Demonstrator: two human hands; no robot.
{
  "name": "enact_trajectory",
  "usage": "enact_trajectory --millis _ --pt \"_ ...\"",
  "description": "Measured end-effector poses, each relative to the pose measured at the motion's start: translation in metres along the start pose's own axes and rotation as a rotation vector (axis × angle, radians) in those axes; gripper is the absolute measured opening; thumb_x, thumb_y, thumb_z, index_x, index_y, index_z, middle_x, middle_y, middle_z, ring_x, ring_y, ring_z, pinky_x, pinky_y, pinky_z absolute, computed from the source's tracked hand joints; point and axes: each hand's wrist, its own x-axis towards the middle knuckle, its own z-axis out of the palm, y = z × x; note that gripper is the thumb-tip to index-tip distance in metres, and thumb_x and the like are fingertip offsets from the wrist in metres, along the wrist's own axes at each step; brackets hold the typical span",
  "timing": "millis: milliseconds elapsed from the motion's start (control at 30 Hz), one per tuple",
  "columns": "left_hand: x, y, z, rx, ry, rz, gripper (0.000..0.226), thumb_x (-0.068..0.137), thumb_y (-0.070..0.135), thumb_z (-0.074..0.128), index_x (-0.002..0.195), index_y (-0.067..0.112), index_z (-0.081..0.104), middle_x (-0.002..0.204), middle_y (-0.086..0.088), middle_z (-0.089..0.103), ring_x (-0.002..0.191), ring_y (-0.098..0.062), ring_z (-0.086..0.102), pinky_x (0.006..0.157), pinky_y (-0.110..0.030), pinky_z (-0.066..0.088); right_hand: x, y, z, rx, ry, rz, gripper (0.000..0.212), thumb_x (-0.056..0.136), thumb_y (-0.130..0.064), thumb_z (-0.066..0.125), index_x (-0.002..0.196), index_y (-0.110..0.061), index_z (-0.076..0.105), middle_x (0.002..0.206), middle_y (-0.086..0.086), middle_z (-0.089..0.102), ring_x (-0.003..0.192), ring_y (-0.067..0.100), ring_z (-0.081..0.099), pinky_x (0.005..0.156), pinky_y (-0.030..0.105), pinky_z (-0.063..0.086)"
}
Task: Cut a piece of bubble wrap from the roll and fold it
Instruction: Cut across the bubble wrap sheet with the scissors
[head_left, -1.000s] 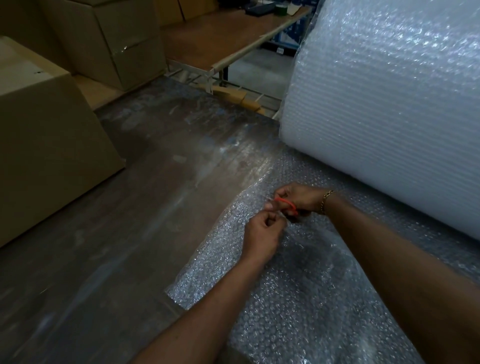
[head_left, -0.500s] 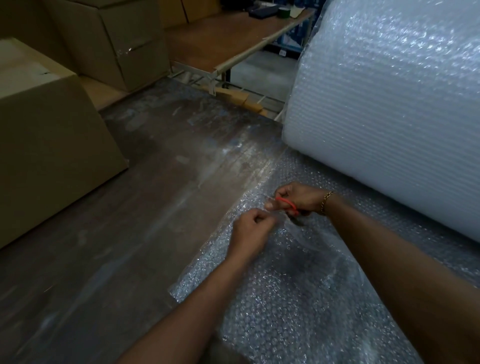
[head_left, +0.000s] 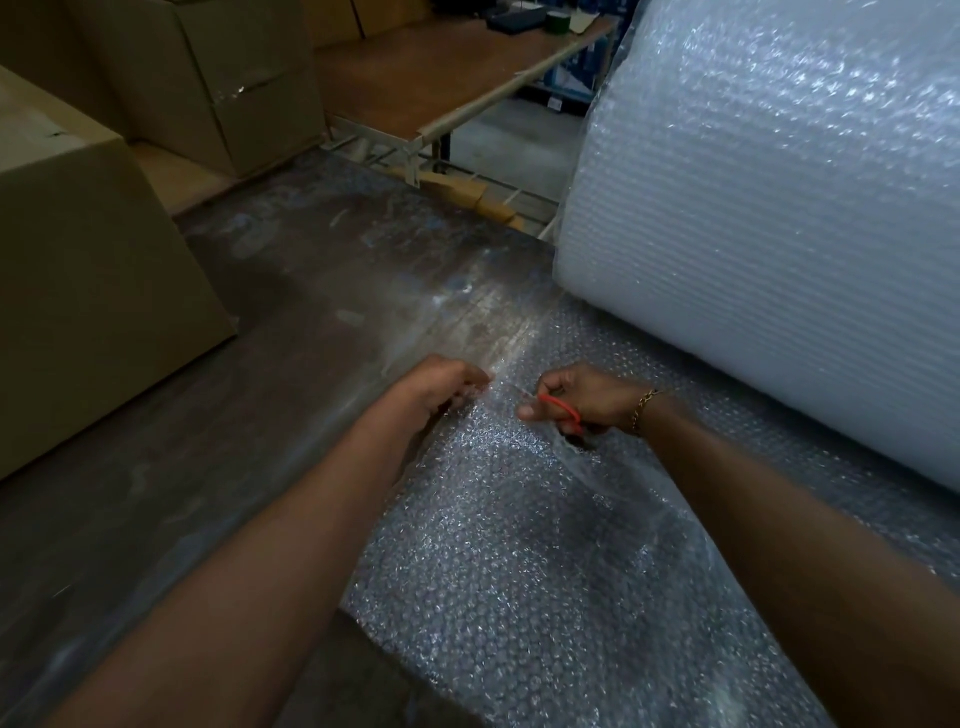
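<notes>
Left hand (head_left: 441, 389): the fingers are curled over the left edge of the bubble wrap sheet (head_left: 519, 545) and pinch it. The fingertips are blurred, so the exact hold is hard to make out.
Scissors (head_left: 563, 409): only an orange handle loop shows; the blades are lost against the shiny wrap.
Right hand (head_left: 587, 397): closed round the scissors, at 3 o'clock of the left hand, with a strip of wrap between the two.
Bracelet (head_left: 644, 408): a gold chain on the right wrist.
Sheet: lies on the worktop (head_left: 260, 389) from the foot of the roll (head_left: 779, 234) toward 6 o'clock and runs off the lower edge. The right forearm crosses over it and hides part of it. Whether it joins the roll cannot be told.
Roll: at 2 o'clock of the hands, lying on its side, cut off by the top and right edges.
Large cardboard box (head_left: 78, 291): at 9 o'clock on the worktop, cut off at the left edge.
Further boxes (head_left: 234, 88): at 11 o'clock, dim.
Brown shelf (head_left: 441, 67): at 12 o'clock, behind the worktop; the dark things on its far end are too dim to name.
</notes>
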Motion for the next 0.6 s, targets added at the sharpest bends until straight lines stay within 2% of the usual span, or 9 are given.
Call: enact_trajectory --millis 67,167,233,300,433,533,600 --pt "0.003 -0.001 -0.001 0.000 -0.042 -0.021 0.020 0.082 0.034 0.079 0.080 0.015 0.070 0.075 -0.003 0.061 0.057 -0.013 0.047 0.057 -0.024 0.038 0.000 0.001 0.000 0.006 -0.016 0.012 0.048 0.077 -0.054 0.078 0.088 -0.012 0.058 0.056 0.004 0.056 0.040 0.013 0.044 0.041 0.018 0.031" --pt "0.005 -0.004 0.003 -0.069 -0.088 0.009 0.035 0.079 0.047 0.077 0.097 0.018 0.069 0.095 -0.004 0.064 0.076 -0.016 0.055 0.073 -0.030 0.042 -0.001 0.001 0.001 0.040 -0.046 0.016 0.060 0.070 -0.063 0.076 0.093 -0.011 0.058 0.056 0.003 0.055 0.040 0.015 0.042 0.042 0.021 0.031" --pt "0.003 -0.004 0.004 -0.083 -0.105 0.046 0.047 0.079 0.054 0.075 0.110 0.021 0.066 0.106 -0.003 0.064 0.090 -0.017 0.059 0.082 -0.033 0.046 0.000 0.001 0.001 0.053 -0.057 0.009 0.060 0.070 -0.064 0.075 0.094 -0.011 0.059 0.056 0.003 0.055 0.039 0.016 0.042 0.043 0.022 0.032" --pt "0.002 -0.006 0.006 -0.077 -0.106 0.103 0.049 0.075 0.049 0.081 0.110 0.016 0.071 0.111 -0.007 0.068 0.095 -0.018 0.063 0.090 -0.037 0.048 0.000 0.001 0.000 0.062 -0.054 0.010 0.058 0.071 -0.062 0.075 0.093 -0.011 0.058 0.055 0.002 0.055 0.039 0.014 0.042 0.042 0.020 0.033" --pt "0.001 -0.011 0.009 -0.064 -0.025 0.184 0.033 0.079 0.028 0.083 0.095 0.001 0.073 0.098 -0.008 0.075 0.091 -0.022 0.065 0.081 -0.031 0.049 0.002 0.003 0.001 0.068 -0.051 0.001 0.060 0.069 -0.064 0.075 0.094 -0.012 0.059 0.057 0.001 0.055 0.041 0.014 0.042 0.043 0.021 0.033" --pt "0.001 -0.011 0.009 -0.091 -0.050 0.210 0.017 0.079 0.019 0.083 0.081 0.006 0.071 0.070 0.000 0.071 0.067 -0.016 0.058 0.062 -0.027 0.044 0.004 0.004 0.000 0.063 -0.056 -0.012 0.057 0.071 -0.063 0.075 0.093 -0.012 0.060 0.059 0.003 0.056 0.043 0.014 0.043 0.044 0.021 0.033" --pt "0.003 -0.011 0.009 -0.094 -0.044 0.212 0.014 0.078 0.017 0.083 0.074 0.012 0.071 0.065 0.002 0.068 0.065 -0.016 0.056 0.062 -0.028 0.044 0.005 0.003 0.000 0.072 -0.058 -0.015 0.057 0.071 -0.062 0.075 0.093 -0.011 0.060 0.058 0.003 0.056 0.042 0.014 0.042 0.043 0.021 0.032"
